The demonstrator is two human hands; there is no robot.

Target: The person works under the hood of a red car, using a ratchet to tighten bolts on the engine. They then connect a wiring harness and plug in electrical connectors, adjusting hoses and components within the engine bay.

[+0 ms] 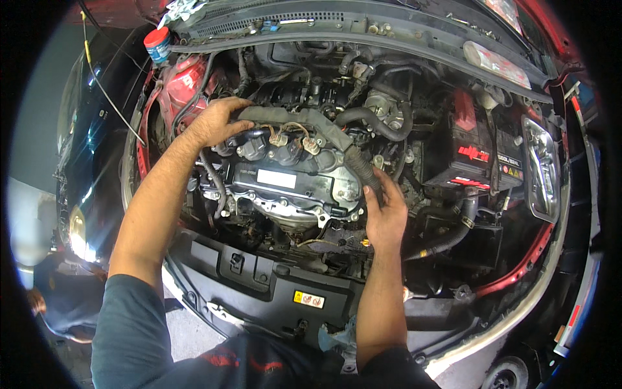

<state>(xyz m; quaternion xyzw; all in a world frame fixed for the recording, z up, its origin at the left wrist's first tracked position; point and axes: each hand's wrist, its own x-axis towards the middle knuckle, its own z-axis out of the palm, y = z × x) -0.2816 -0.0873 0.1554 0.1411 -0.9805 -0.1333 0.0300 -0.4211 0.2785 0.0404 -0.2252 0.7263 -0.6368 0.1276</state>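
Note:
A dark wiring harness (288,117) arches over the top of the engine in an open hood bay. Its left end is pinched between the thumb and fingers of my left hand (215,123). On the right, where the harness runs down as corrugated conduit (360,166), my right hand (387,212) grips it with thumb and fingers. Two pale connectors (278,139) with short wires hang below the harness, near the black ignition coils (253,149). Under them lies the black valve cover (278,179) with a white label.
A car battery (463,159) stands to the right, beside a shiny metal tray (543,170). A thick black hose (382,129) curves behind the conduit. A red-lidded jar (157,45) sits at the back left; a whitish bottle (495,65) lies back right. Another person (61,298) is at lower left.

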